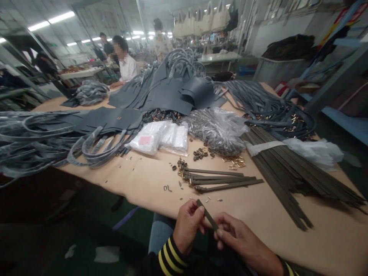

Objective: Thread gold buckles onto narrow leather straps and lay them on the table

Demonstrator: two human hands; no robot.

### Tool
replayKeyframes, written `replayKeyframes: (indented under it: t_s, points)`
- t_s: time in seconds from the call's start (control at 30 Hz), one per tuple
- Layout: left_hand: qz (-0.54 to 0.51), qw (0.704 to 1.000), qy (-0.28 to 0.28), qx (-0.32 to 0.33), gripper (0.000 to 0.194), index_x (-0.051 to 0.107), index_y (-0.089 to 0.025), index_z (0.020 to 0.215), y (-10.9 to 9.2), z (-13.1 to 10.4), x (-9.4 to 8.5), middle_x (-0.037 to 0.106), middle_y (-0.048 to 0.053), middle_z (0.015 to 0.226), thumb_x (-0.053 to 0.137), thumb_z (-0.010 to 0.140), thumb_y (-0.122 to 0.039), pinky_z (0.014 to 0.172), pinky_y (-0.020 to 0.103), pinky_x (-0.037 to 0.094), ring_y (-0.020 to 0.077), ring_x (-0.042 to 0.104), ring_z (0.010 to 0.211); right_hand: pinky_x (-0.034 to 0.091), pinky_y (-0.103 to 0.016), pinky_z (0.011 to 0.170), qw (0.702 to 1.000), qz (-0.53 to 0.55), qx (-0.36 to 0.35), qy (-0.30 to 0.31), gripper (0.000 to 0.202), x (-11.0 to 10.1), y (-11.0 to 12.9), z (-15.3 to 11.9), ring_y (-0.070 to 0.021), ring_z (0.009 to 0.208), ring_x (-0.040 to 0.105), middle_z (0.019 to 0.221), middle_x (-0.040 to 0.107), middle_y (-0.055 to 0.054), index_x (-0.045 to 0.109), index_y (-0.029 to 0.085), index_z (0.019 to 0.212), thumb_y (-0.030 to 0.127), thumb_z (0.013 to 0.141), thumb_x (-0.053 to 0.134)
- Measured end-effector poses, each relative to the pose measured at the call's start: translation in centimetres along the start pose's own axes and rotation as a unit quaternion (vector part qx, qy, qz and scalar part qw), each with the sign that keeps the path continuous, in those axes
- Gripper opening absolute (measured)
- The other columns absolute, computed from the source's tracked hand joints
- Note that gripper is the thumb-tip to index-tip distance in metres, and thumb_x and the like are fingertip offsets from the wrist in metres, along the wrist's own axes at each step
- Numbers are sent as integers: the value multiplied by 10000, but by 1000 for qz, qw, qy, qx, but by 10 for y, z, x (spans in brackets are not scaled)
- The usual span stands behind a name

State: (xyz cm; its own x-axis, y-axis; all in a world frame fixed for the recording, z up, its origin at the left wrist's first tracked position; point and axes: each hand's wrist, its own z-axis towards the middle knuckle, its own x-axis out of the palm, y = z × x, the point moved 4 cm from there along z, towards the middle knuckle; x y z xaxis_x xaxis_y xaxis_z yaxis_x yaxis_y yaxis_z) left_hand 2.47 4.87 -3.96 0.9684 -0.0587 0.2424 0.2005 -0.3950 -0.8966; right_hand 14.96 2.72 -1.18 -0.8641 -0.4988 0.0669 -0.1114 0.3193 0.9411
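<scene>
A short stretch of dark olive strap runs between my hands at the table's near edge. My left hand pinches it near its upper end, thumb on top. Lower down, my right hand grips the same strap between thumb and fingers. Beyond my hands lies a small stack of finished-looking straps with gold buckles. Loose gold rings and small dark loops are scattered behind that stack. A bundle of long olive strips, wrapped with a pale band, rests to the right.
White plastic packets and a clear bag of metal pieces sit mid-table. Blue-grey panels are piled behind; wrapped handles lie left, buckled blue-grey straps right. A person in white is at the far side.
</scene>
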Motion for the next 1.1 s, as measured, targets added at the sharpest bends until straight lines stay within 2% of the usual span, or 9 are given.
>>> replayKeyframes:
  t_s: [0.13,0.3,0.43,0.5,0.57,0.63,0.73,0.87,1.1]
  points:
    - [-27,999,9,-26,227,453,-133,607,5,-7,9,438,-54,456,533,677,-334,340,147,282,32,359,356,370,-215,499,997,64,-20,-31,259,5,-5,15,-103,535,484,602,529,14,476,153,748,407,729,524]
    - [-136,986,21,-89,197,418,-148,614,3,-12,15,437,-51,461,532,649,-305,340,150,249,39,388,338,371,-215,499,996,87,-26,-13,257,7,-6,16,-97,554,488,653,562,-1,476,159,746,402,722,557]
    - [-108,988,51,-100,212,397,-155,637,3,-12,14,452,-40,491,509,673,-331,358,157,262,54,422,365,385,-226,515,995,97,-36,8,268,6,-6,14,-100,559,495,650,557,-1,481,157,726,408,710,573]
    - [-19,999,29,-41,191,407,-160,675,0,-12,9,466,-34,532,503,688,-324,391,180,317,70,441,407,376,-215,494,995,99,-28,3,284,6,-9,14,-92,530,477,621,540,8,480,152,717,421,706,573]
    - [113,989,-54,81,167,446,-159,778,-9,-14,1,519,11,681,529,681,-267,524,244,419,126,523,587,365,-206,476,995,102,-19,-13,298,6,-12,15,-85,503,457,582,514,25,480,151,709,432,696,578]
    - [244,935,-132,221,198,477,-164,864,-23,-21,-3,524,64,868,539,678,-187,716,328,432,188,516,839,363,-204,473,994,104,-12,-27,307,6,-13,15,-84,495,449,559,493,37,483,152,711,440,683,588]
    - [357,860,-93,352,95,518,-163,789,-33,-30,6,543,77,836,442,754,-118,737,340,434,185,505,846,368,-209,481,993,111,-9,-34,319,7,-11,16,-87,496,453,548,488,40,484,149,716,444,669,600]
    - [367,849,-11,379,176,523,-148,813,-32,-34,13,584,78,769,355,808,-96,669,283,474,154,549,755,377,-212,486,990,127,-5,-56,323,7,-8,16,-87,501,461,555,493,38,487,145,715,433,653,620]
    - [397,820,-39,410,150,487,-152,748,-30,-37,14,564,78,794,384,773,-46,658,274,475,151,541,762,375,-218,477,989,129,-1,-74,361,7,-7,19,-85,484,442,537,489,42,494,149,703,471,617,632]
